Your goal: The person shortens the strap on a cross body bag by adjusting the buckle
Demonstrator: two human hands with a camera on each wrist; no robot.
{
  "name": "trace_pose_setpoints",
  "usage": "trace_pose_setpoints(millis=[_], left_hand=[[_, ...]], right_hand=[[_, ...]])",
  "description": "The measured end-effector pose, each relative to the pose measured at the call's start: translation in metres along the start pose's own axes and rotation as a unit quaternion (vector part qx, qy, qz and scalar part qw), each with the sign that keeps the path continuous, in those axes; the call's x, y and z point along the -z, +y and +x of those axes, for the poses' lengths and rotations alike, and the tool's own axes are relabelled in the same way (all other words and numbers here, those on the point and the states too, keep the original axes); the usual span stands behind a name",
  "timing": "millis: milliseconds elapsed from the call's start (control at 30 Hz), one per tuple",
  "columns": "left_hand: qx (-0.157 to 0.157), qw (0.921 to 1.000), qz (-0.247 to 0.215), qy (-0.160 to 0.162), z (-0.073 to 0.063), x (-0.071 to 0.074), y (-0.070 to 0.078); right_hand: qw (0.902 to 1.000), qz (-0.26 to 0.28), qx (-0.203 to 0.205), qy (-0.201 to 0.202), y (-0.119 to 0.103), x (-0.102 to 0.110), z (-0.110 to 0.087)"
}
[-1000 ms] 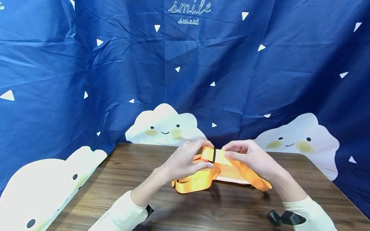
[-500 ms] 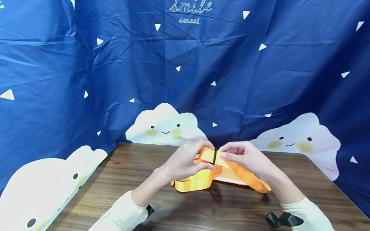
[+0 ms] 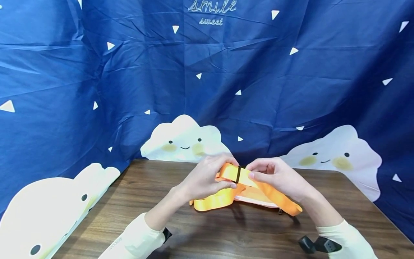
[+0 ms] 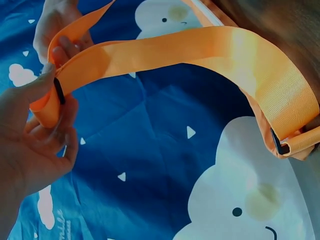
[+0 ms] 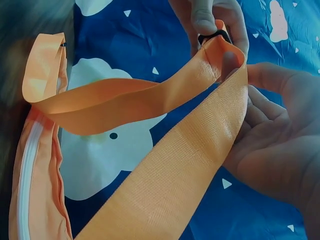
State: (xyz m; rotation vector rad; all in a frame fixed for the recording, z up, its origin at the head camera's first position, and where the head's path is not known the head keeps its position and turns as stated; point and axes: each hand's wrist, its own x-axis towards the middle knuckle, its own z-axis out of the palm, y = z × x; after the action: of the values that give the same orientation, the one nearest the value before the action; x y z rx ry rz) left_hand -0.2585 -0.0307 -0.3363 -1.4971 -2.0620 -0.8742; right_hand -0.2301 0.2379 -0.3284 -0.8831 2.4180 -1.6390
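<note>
Seen from the head, the long, shiny orange woven strap (image 3: 278,196) hides some of the soft orange cloth pouch with a white zipper (image 3: 250,192). In the right wrist view, both run off the bottom edge. There, the strap also covers some fingertips of the right hand (image 5: 285,125), which is cut off at the side. The top edge cuts off the left hand (image 5: 222,17). Letters on the white left sleeve (image 3: 139,233) are too tiny to read. The brown wooden table (image 4: 285,25) looks blurry from the left wrist.
</note>
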Motion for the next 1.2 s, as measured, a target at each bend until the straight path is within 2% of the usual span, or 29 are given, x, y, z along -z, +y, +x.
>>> trace_pose_setpoints(millis=[200,400,567,767,900,1067,1200], left_hand=[[0.005,0.9999,0.003,-0.012,-0.001,-0.002,0.001],[0.006,0.9998,0.008,-0.015,-0.002,0.001,0.002],[0.009,0.9998,0.007,-0.016,-0.001,0.0,0.002],[0.009,0.9996,-0.023,-0.011,0.001,-0.002,0.0],[-0.002,0.9994,-0.034,-0.004,0.002,-0.004,-0.001],[-0.011,0.9989,-0.045,0.009,0.002,-0.005,-0.002],[-0.022,0.999,-0.039,0.006,0.001,-0.005,-0.003]], right_hand=[[0.9998,-0.014,-0.009,0.007,-0.003,-0.009,0.001],[0.9972,-0.03,-0.051,0.045,-0.008,-0.021,0.005],[0.9965,-0.031,-0.064,0.045,-0.008,-0.028,0.006],[0.9955,0.042,-0.073,0.044,-0.011,-0.027,0.004],[0.9921,0.107,-0.055,0.037,-0.012,-0.026,0.002],[0.9829,0.181,-0.029,0.017,-0.013,-0.024,0.001],[0.9736,0.226,-0.018,0.02,-0.014,-0.022,0.001]])
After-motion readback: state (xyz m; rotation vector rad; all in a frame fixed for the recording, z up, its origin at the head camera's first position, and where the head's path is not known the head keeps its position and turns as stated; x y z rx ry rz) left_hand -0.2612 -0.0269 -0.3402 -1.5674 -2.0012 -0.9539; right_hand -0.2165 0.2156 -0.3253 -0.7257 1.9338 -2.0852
